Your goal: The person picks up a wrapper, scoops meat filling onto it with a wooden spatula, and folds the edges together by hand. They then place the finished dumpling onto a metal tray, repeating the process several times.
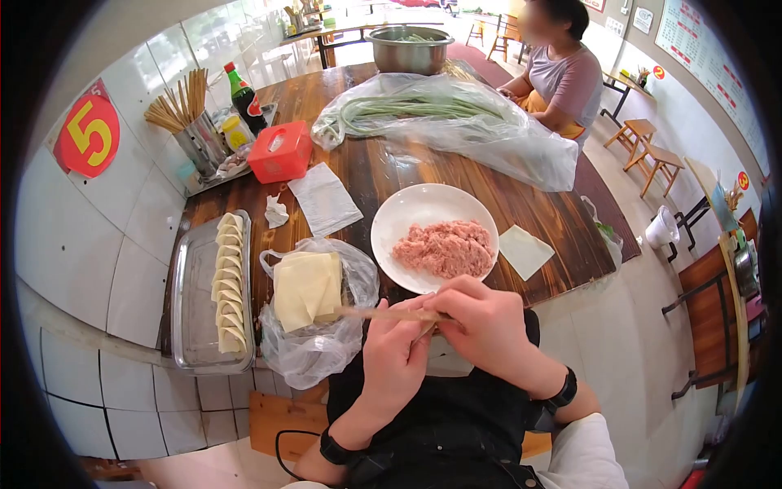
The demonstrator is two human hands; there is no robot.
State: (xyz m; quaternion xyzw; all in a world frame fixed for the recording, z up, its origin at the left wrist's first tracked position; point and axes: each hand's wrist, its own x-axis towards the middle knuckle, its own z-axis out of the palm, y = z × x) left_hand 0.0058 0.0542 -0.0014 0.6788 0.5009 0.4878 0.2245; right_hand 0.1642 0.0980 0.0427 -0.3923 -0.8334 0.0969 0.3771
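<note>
My left hand (394, 352) and my right hand (482, 320) meet just below the plate, fingers pinched together. A thin wooden stick (383, 313) runs between them, pointing left; any wrapper under the fingers is mostly hidden. Pink minced meat (446, 248) lies on the white plate (399, 210). Left of my hands, square dough wrappers (305, 287) are stacked on a clear plastic bag (303, 354). One wrapper (525, 252) lies alone right of the plate. Folded dumplings (230, 281) form a row in the clear tray (195, 306) at the far left.
Green stalks in a plastic bag (521, 151) and a metal pot (409, 55) stand at the back. A red tissue box (280, 151), napkin (324, 200), chopstick holder (202, 143) and sauce bottle (245, 101) are back left. Another person (562, 77) sits at the back right.
</note>
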